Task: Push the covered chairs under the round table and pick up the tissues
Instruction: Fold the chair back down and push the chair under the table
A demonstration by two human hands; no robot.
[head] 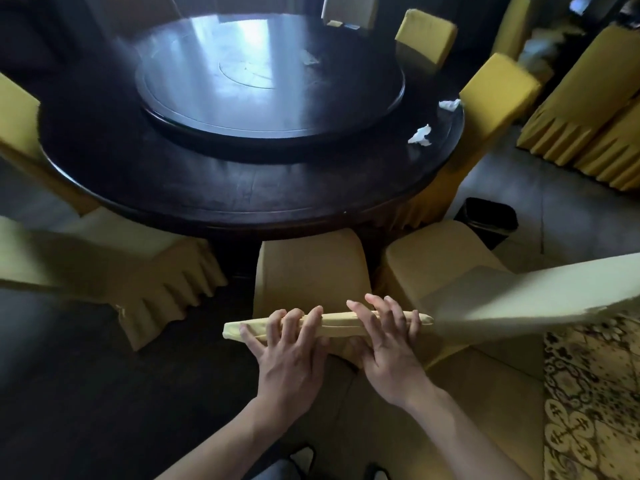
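Observation:
A yellow-covered chair point(311, 268) stands right in front of me, its seat partly under the dark round table point(214, 188). My left hand point(284, 351) and my right hand point(384, 344) rest side by side on the top edge of its backrest, fingers spread and fairly straight over it. Crumpled white tissues lie on the table's right side: one tissue point(420, 136) near the rim, a second tissue point(449, 105) farther back, and a third tissue point(309, 58) on the glass turntable point(270, 74).
More yellow-covered chairs ring the table: one chair point(114, 268) at my left, one chair point(450, 268) at my right, another chair point(491, 98) at the far right. A black bin point(488, 220) stands on the floor at right. Patterned carpet point(592, 403) lies at lower right.

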